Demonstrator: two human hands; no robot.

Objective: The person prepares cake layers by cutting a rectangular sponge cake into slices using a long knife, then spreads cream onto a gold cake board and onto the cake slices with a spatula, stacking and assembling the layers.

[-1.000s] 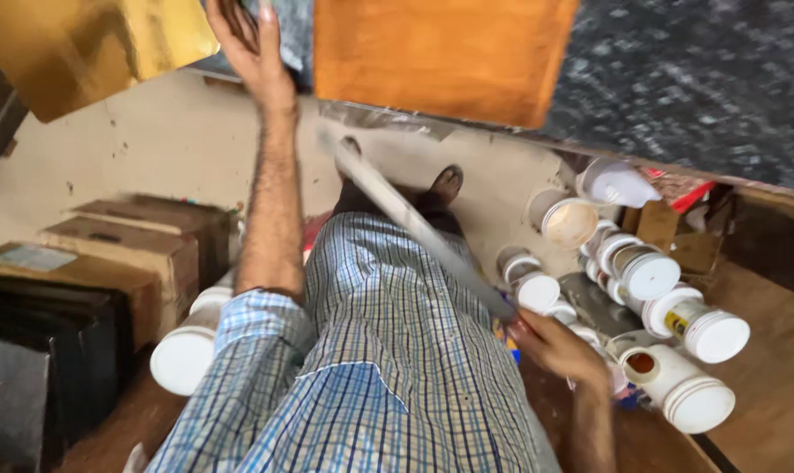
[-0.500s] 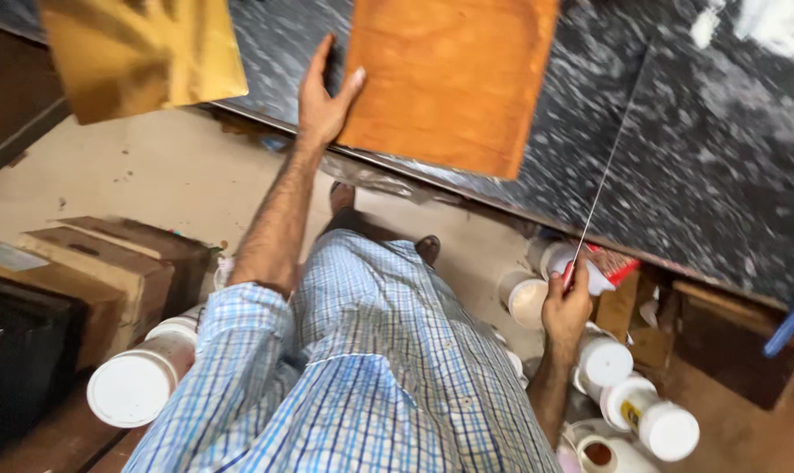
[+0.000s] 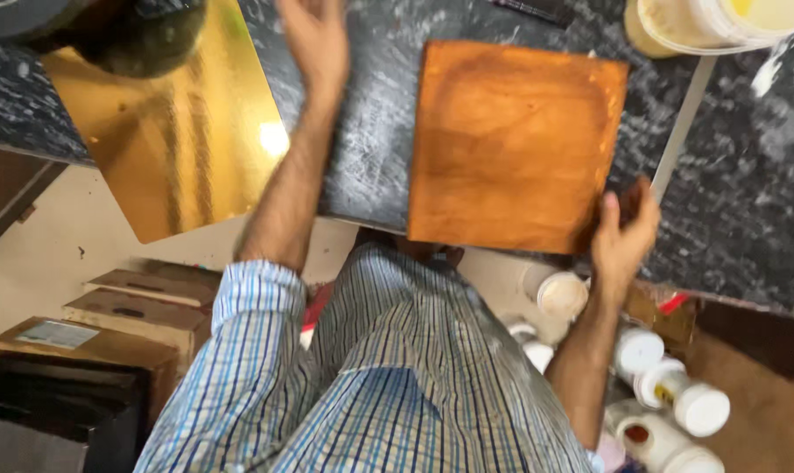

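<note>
While the right hand [image 3: 623, 229] pinches a thin white rod [image 3: 683, 123] beside the orange wooden board [image 3: 511, 144], the left hand [image 3: 314, 39], open and empty, should steady that board.

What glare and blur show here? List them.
Head view: a bright glare spot sits on the shiny gold sheet; the left hand is smeared by motion blur; the orange wooden board looks fairly sharp; the right hand and white jars below are soft.
</note>
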